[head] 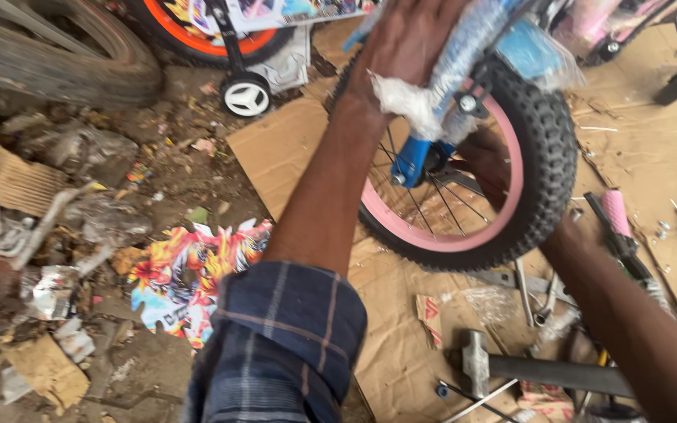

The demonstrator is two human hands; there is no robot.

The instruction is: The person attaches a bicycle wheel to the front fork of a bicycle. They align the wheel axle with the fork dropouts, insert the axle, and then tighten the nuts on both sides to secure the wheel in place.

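The left hand gripped the plastic-wrapped blue fork at twelve o'clock of the pink-rimmed wheel, fingers closed around it. The right hand reached behind the spokes near the hub; its fingers' state could not be told. A hammer lay on cardboard at six o'clock.
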